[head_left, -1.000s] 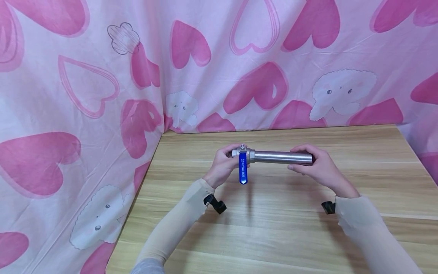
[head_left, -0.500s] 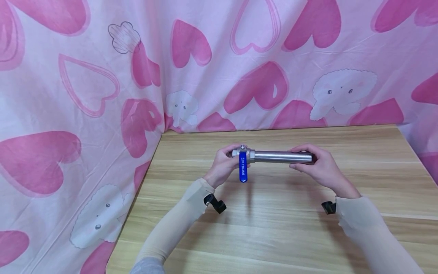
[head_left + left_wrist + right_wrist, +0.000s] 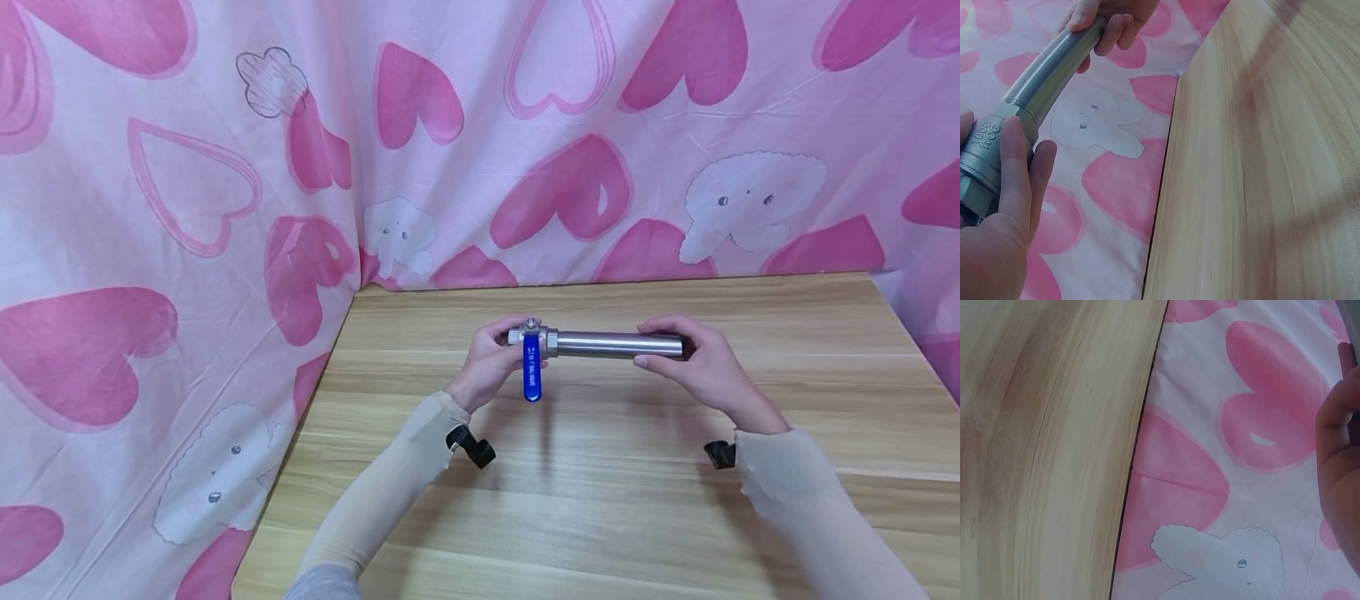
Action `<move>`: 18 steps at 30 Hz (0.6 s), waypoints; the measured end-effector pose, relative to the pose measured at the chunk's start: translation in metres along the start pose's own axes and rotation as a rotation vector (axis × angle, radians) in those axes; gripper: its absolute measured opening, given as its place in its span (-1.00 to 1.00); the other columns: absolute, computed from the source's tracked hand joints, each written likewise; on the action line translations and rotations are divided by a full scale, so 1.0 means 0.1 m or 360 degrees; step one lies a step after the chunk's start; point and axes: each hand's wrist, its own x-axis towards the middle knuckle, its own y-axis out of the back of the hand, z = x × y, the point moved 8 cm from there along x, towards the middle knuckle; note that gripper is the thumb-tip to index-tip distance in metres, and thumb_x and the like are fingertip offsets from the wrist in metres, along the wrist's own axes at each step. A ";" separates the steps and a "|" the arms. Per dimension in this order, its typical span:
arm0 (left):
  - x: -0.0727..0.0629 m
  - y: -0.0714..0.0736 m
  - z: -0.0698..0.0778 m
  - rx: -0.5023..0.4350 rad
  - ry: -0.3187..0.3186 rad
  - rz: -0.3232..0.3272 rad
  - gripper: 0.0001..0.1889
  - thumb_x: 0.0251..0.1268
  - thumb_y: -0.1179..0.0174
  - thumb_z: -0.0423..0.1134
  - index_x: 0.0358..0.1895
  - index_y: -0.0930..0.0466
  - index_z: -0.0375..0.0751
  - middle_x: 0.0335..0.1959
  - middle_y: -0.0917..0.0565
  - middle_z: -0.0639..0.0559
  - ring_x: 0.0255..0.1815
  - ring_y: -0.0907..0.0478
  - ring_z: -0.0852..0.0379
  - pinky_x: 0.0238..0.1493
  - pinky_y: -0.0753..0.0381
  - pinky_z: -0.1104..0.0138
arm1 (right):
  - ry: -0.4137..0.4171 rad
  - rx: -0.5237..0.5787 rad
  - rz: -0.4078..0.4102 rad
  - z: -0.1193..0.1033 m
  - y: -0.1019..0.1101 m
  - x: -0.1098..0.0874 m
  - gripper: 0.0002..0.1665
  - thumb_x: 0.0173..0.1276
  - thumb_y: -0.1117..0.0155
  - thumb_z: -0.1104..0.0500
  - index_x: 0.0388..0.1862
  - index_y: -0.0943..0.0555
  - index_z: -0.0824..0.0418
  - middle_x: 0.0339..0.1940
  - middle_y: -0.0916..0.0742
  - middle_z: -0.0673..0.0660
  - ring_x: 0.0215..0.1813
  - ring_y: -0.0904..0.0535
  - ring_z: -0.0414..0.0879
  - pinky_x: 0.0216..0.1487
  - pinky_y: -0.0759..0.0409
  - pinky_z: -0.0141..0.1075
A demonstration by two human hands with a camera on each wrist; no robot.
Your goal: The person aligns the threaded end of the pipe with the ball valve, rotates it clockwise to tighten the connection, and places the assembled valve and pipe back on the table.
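Observation:
In the head view, a steel ball valve (image 3: 553, 341) with a blue lever handle (image 3: 532, 375) is held above the table, the lever pointing toward the person. A straight steel pipe (image 3: 607, 344) extends from the valve's right side. My left hand (image 3: 483, 362) grips the valve body at its left end, partly behind the lever. At the pipe's far end, my right hand (image 3: 701, 367) holds it between thumb and fingers. Raised lettering on the valve body (image 3: 985, 147) shows in the left wrist view. Only part of the right hand (image 3: 1340, 450) appears in the right wrist view.
A wood-grain table (image 3: 600, 500) lies beneath both hands. Pink heart-printed cloth (image 3: 450, 192) hangs along its back and left sides. Black camera mounts (image 3: 472, 447) jut from both wrists.
The pipe and valve stay in nearly the same place. My right thumb and fingers have shifted very slightly on the pipe's end; the left hand keeps its hold.

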 end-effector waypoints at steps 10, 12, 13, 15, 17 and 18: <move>0.00 0.01 0.00 0.0028 0.0012 -0.0002 -0.52 0.23 -0.25 -0.43 0.25 -0.45 -0.35 0.12 -0.51 -0.19 0.01 -0.56 0.07 -0.02 -0.71 0.11 | 0.0018 0.0006 -0.0020 -0.03 -0.01 0.00 -0.57 0.20 -0.45 0.12 0.06 -0.61 0.08 -0.13 -0.66 -0.09 -0.23 -0.56 -0.18 -0.32 -0.61 -0.42; 0.00 0.01 0.00 0.0023 0.0011 -0.0005 -0.51 0.23 -0.25 -0.43 0.25 -0.45 -0.35 0.13 -0.51 -0.19 0.02 -0.55 0.06 -0.02 -0.71 0.11 | 0.0017 0.0003 -0.0021 -0.03 -0.01 0.00 -0.58 0.20 -0.45 0.12 0.05 -0.62 0.10 -0.13 -0.66 -0.10 -0.23 -0.56 -0.18 -0.32 -0.61 -0.41; 0.00 0.01 0.00 0.0025 0.0008 -0.0007 -0.51 0.22 -0.25 -0.43 0.25 -0.45 -0.34 0.13 -0.51 -0.20 0.02 -0.55 0.06 -0.02 -0.71 0.10 | 0.0016 0.0001 -0.0022 -0.03 -0.02 0.01 -0.58 0.20 -0.45 0.12 0.05 -0.62 0.11 -0.13 -0.66 -0.10 -0.23 -0.55 -0.18 -0.32 -0.61 -0.42; 0.00 0.02 0.00 0.0035 0.0006 -0.0008 -0.51 0.22 -0.26 -0.43 0.24 -0.46 -0.33 0.12 -0.51 -0.19 0.02 -0.55 0.06 -0.02 -0.71 0.10 | 0.0012 -0.0008 -0.0025 -0.04 -0.02 0.01 -0.58 0.20 -0.44 0.11 0.05 -0.63 0.11 -0.13 -0.66 -0.11 -0.22 -0.55 -0.17 -0.31 -0.62 -0.42; 0.00 0.02 -0.01 0.0045 0.0002 -0.0009 -0.51 0.21 -0.27 -0.43 0.24 -0.47 -0.32 0.10 -0.51 -0.18 0.01 -0.55 0.05 -0.02 -0.71 0.10 | 0.0008 -0.0021 -0.0029 -0.04 -0.02 0.00 -0.58 0.20 -0.44 0.10 0.05 -0.63 0.10 -0.13 -0.66 -0.11 -0.22 -0.56 -0.16 -0.30 -0.62 -0.42; 0.00 0.02 -0.01 0.0051 0.0000 -0.0011 -0.51 0.20 -0.28 -0.43 0.23 -0.48 -0.32 0.09 -0.51 -0.17 0.01 -0.55 0.06 -0.03 -0.71 0.09 | 0.0008 -0.0027 -0.0031 -0.04 -0.03 0.00 -0.59 0.20 -0.44 0.10 0.05 -0.63 0.09 -0.13 -0.67 -0.10 -0.22 -0.56 -0.16 -0.30 -0.62 -0.42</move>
